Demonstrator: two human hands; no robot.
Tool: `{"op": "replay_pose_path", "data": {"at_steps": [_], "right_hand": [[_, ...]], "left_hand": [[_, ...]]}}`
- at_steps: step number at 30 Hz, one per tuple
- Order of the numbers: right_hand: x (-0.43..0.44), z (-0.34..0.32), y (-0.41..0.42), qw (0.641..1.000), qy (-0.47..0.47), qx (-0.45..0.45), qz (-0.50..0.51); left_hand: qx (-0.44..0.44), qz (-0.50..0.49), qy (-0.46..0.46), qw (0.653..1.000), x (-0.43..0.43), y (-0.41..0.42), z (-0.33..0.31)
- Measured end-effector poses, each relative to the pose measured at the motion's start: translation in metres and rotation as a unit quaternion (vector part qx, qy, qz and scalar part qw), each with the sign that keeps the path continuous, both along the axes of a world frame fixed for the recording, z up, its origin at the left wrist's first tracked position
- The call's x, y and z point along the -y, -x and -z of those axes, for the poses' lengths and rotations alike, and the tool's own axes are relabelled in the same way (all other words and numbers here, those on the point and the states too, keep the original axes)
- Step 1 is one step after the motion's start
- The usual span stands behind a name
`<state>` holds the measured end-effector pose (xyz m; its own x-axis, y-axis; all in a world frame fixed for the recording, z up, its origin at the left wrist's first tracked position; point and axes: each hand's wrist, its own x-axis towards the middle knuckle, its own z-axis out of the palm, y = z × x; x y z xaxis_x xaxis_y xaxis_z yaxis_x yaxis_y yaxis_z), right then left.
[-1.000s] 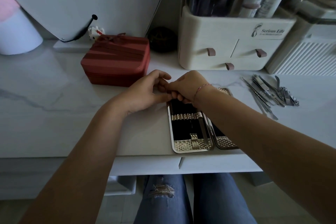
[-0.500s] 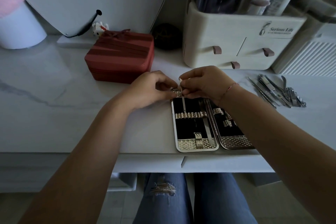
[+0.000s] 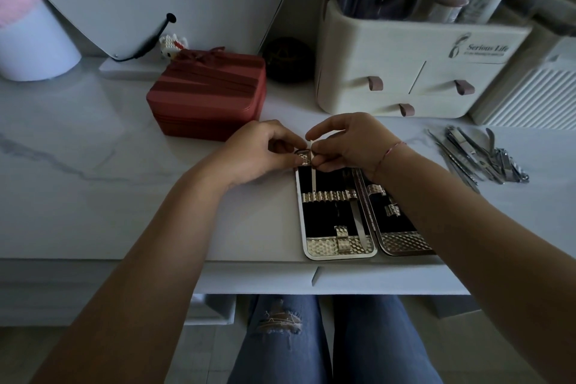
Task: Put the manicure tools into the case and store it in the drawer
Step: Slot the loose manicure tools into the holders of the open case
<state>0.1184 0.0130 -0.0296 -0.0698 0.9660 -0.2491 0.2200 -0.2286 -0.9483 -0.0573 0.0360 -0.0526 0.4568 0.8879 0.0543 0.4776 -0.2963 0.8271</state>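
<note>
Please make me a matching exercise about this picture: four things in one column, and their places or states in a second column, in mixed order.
1 thin tool
2 loose tools
3 red box
4 manicure case

a lies open at the front edge of the table
b beyond the left hand
c pinched by the right hand
d piled to the right of the case

Pairs: 1-c, 2-d, 3-b, 4-a.

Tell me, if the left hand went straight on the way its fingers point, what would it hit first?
Probably the slim metal tool that the right hand pinches over the open manicure case; the fingers of the left hand point right, straight at it. Depth is hard to judge.
</note>
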Motion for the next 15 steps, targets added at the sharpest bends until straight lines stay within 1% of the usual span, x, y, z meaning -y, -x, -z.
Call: {"op": "replay_pose_path", "data": {"at_steps": [3,6,8,11,13,15], "right_hand": [[0.0,-0.002,-0.001,0.998,0.002,0.038,-0.041],[0.002,-0.003,-0.003,0.99,-0.018,0.113,-0.081],[0.005,-0.004,-0.002,0.976,-0.051,0.189,-0.096],[0.009,-0.008,0.001,0.934,-0.125,0.311,-0.125],[0.013,-0.011,0.001,0.917,-0.143,0.345,-0.14],[0.018,-0.015,-0.001,0.915,-0.138,0.349,-0.152]], "left_hand": [[-0.004,-0.002,0.004,1.0,0.0,-0.001,-0.001],[0.002,-0.004,0.011,1.0,0.002,0.0,-0.002],[0.004,-0.003,0.013,1.0,0.003,0.0,-0.003],[0.001,0.0,0.01,1.0,0.004,0.0,-0.004],[0.0,-0.003,0.012,1.0,0.004,0.0,-0.003],[-0.003,-0.004,0.009,1.0,0.004,0.0,-0.003]]}}
